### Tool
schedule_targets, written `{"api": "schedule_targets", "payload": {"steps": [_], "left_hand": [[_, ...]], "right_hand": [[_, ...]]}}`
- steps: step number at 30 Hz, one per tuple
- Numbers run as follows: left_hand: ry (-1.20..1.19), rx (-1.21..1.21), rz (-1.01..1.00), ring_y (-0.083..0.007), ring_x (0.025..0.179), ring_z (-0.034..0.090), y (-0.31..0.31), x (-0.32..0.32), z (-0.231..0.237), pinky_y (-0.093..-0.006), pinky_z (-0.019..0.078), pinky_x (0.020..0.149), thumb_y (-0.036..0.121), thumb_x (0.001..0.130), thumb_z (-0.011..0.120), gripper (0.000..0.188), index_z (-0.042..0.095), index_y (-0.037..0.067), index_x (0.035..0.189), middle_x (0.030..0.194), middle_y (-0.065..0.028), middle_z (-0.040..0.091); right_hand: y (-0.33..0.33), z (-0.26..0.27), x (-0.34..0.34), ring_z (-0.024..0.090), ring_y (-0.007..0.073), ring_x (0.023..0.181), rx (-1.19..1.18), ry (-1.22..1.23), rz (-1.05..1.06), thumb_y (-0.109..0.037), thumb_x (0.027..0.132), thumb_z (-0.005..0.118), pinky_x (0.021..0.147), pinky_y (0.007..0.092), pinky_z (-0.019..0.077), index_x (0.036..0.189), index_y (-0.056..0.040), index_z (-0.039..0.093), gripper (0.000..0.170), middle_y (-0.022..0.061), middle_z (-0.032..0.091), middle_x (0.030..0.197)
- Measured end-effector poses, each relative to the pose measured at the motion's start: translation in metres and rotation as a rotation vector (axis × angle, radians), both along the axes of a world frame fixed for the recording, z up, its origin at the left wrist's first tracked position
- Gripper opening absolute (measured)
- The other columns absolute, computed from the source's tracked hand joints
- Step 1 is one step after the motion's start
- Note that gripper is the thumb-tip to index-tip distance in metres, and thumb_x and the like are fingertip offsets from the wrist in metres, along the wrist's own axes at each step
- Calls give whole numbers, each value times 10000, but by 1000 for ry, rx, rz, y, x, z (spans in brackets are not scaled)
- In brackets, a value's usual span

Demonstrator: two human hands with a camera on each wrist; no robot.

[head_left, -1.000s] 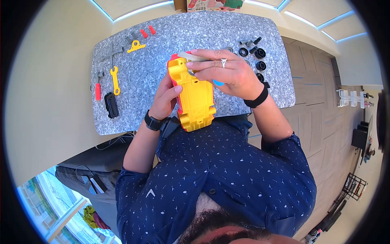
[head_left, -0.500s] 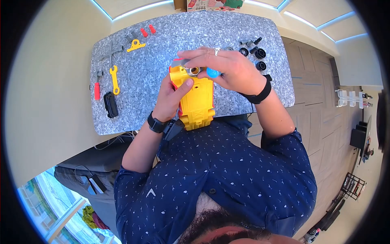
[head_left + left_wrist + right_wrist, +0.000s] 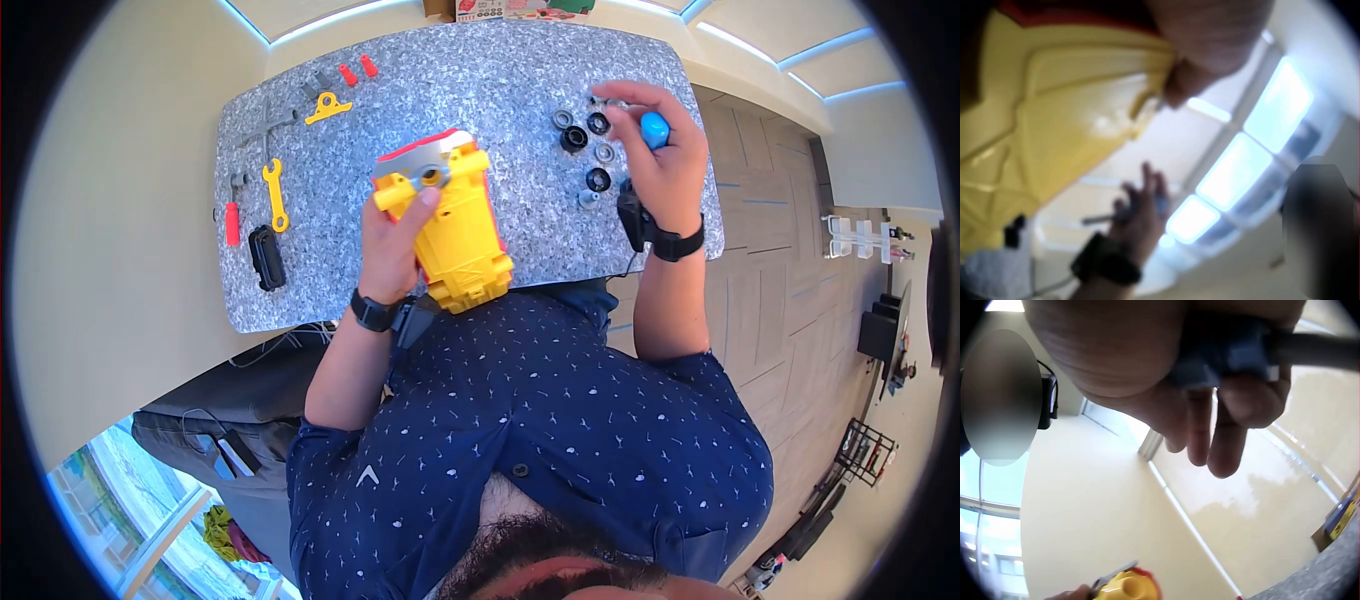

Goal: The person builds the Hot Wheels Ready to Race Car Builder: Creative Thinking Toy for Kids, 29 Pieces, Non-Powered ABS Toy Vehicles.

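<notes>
My left hand (image 3: pixel 390 245) grips a yellow toy car body (image 3: pixel 465 240) with red edges, its moulded underside facing up. Across its far end lies a curved grey piece (image 3: pixel 425 152), and the left thumb presses beside the round grey ring there. Over the right side of the table, away from the car body, is my right hand (image 3: pixel 668 170). Its curled fingers hold a blue-handled screwdriver (image 3: pixel 655 130); the grey shaft (image 3: pixel 1316 350) shows in the right wrist view. Thumb and forefinger reach toward small parts at the back, which the hand partly covers.
Black wheels (image 3: pixel 573 138), grey rings (image 3: pixel 604 153) and a small grey-blue peg (image 3: pixel 588 200) lie left of the right hand. At the table's left are a yellow wrench (image 3: pixel 275 195), yellow bracket (image 3: pixel 328 108), grey cross-shaped tool (image 3: pixel 268 130), red-handled tool (image 3: pixel 232 224) and black case (image 3: pixel 266 257).
The right hand has left the car body's far end and swung right with the screwdriver. The car body has tilted in the left hand, and its grey end piece is now uncovered.
</notes>
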State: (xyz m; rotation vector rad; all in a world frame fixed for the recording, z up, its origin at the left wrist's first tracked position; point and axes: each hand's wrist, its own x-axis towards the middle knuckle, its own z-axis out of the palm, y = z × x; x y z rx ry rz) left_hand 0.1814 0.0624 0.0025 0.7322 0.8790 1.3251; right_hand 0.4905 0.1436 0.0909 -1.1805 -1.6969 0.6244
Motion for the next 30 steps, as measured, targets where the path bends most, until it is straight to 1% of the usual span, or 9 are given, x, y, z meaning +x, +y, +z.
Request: {"api": "schedule_targets", "payload": {"steps": [2,3,6,10,14,20,23,26,30], "left_hand": [[-46,-10,64,-206,1127,798,-2,-9,-8,-386,661,982,147,1092,768,390,668,-17,1431,1286,-107,794],[-5,1,49,-252,1218,779,-3,-16,-16,-414,654,1024,134,1133,686,389,615,19,1497,1385,-115,761],[-43,-13,66,-250,1246,766,-3,-21,-21,-422,643,1049,148,1136,690,402,607,29,1511,1403,-113,755],[-35,-20,59,-250,1261,758,0,-20,-19,-426,636,1059,149,1133,694,422,592,30,1525,1411,-115,749],[-37,-17,68,-220,1179,786,1,-11,-10,-400,653,1004,165,1110,740,403,646,-6,1462,1333,-116,779],[23,-10,8,-238,1202,783,-3,-9,-16,-412,654,1023,160,1115,728,407,631,-1,1476,1358,-122,771],[-7,-22,12,-229,1172,792,-4,-7,-12,-398,661,1001,154,1105,746,398,647,-8,1455,1325,-118,781],[-46,-29,35,-212,1135,801,-4,-6,-10,-377,664,980,143,1089,776,385,669,-20,1421,1279,-111,793],[-33,-32,34,-217,1128,805,-3,-5,-8,-380,667,973,142,1089,776,385,668,-24,1419,1279,-117,795]], "right_hand": [[-3,-17,26,783,342,1095,8,-192,-28,-56,981,823,907,391,611,1264,-60,792,285,164,816,1225],[-6,-29,33,770,371,1121,10,-288,-42,-51,970,827,936,417,605,1277,-55,785,310,175,806,1223],[-27,-59,40,723,430,1165,-48,-411,8,-46,942,838,1001,473,577,1310,-48,768,374,204,769,1275],[-55,-94,41,705,436,1151,-210,-486,-49,-35,913,842,993,489,581,1296,-54,764,392,208,736,1216],[-53,-125,39,712,435,1118,-281,-481,-90,-55,893,867,950,497,585,1196,-53,771,318,193,734,1184],[-51,-127,31,724,429,1082,-264,-561,-16,-96,900,882,911,499,579,1105,-33,750,252,191,743,1126],[-49,-123,22,719,442,1081,-464,-510,-70,-103,890,894,930,503,573,1120,-32,753,278,190,739,1090],[-50,-126,22,716,452,1087,-275,-465,32,-103,875,909,933,505,567,1134,-38,758,307,191,746,1108],[-52,-116,13,722,427,1070,-316,-457,130,-83,845,929,935,481,571,1081,-41,767,289,172,758,1121]]}}
